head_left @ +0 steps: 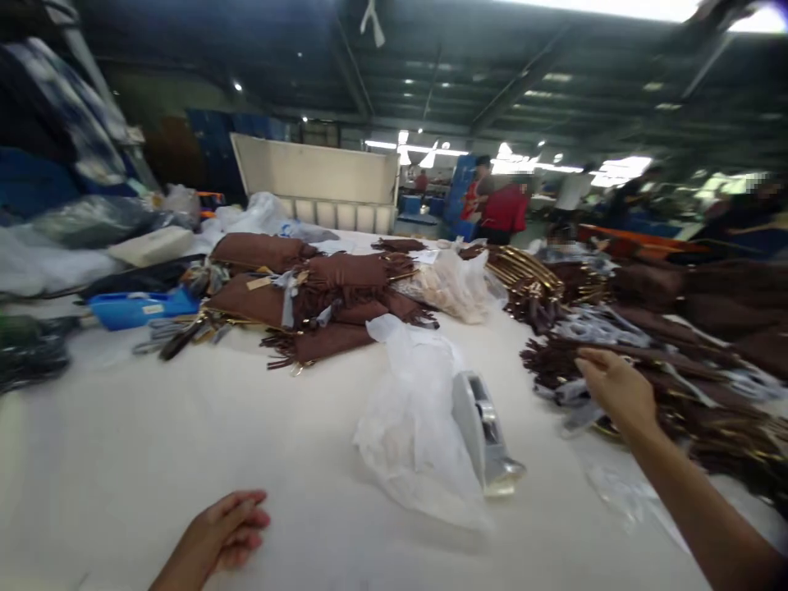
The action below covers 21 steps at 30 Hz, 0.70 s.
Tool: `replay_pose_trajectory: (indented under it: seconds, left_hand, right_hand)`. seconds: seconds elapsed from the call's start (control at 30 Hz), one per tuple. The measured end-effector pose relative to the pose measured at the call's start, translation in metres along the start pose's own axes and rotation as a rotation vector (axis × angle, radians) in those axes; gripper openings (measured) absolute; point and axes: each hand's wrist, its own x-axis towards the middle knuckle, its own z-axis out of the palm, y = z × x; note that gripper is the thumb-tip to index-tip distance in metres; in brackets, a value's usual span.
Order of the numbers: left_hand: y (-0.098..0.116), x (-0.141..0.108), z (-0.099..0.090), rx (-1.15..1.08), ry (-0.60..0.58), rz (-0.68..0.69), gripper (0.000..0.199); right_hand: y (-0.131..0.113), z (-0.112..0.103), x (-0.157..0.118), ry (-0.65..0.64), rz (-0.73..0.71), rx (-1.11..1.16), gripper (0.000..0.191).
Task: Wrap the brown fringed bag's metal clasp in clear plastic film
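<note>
My left hand (225, 529) hovers low over the white table, its fingers loosely bent and slightly apart, holding nothing. Off to the right, my right hand (619, 394) is closed at the edge of a brown fringed bag (671, 358) on a pile with gold trim and grey wrapped straps. Its fingertips are partly hidden and blurred. Between the hands lies a crumpled translucent plastic bag (412, 435), against a grey tape dispenser (483, 431).
More brown fringed bags (345, 275) are stacked at the table's middle back. A blue tool-like object (144, 308) lies to their left, near plastic-wrapped goods (92, 222). A beige bundle in plastic (459, 283) sits behind the dispenser. Several people (505, 205) are in the background.
</note>
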Motion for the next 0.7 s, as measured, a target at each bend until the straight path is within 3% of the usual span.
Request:
replay_pose_trajectory:
  seconds: [0.1, 0.2, 0.27, 0.33, 0.43, 0.53, 0.6, 0.7]
  left_hand:
    - [-0.016, 0.012, -0.009, -0.069, 0.008, -0.014, 0.056]
    - [-0.029, 0.025, -0.008, -0.102, -0.008, 0.026, 0.058]
    - [-0.038, 0.030, -0.009, -0.118, -0.018, 0.045, 0.059]
    - [-0.046, 0.032, -0.010, -0.132, -0.025, 0.067, 0.058]
    - [-0.055, 0.033, -0.012, -0.149, -0.044, 0.091, 0.056]
    - [-0.059, 0.035, -0.014, -0.160, -0.078, 0.079, 0.055]
    - [-0.060, 0.035, -0.014, -0.159, -0.098, 0.082, 0.054]
    - [-0.061, 0.034, -0.015, -0.164, -0.114, 0.110, 0.051]
  right_hand:
    - [-0.104, 0.032, -0.010, -0.116, -0.390, 0.107, 0.030]
    - [-0.227, 0.074, -0.046, -0.267, -0.769, 0.087, 0.026]
    - [-0.299, 0.116, -0.078, -0.454, -0.984, -0.040, 0.030]
    - [-0.355, 0.166, -0.113, -0.616, -1.146, -0.222, 0.033]
    - [-0.410, 0.234, -0.155, -0.698, -1.238, -0.392, 0.044]
    - [-0.441, 0.278, -0.176, -0.665, -1.227, -0.436, 0.047]
    - [-0.452, 0.290, -0.179, -0.640, -1.217, -0.455, 0.039]
    - [-0.456, 0.285, -0.180, -0.642, -1.224, -0.471, 0.031]
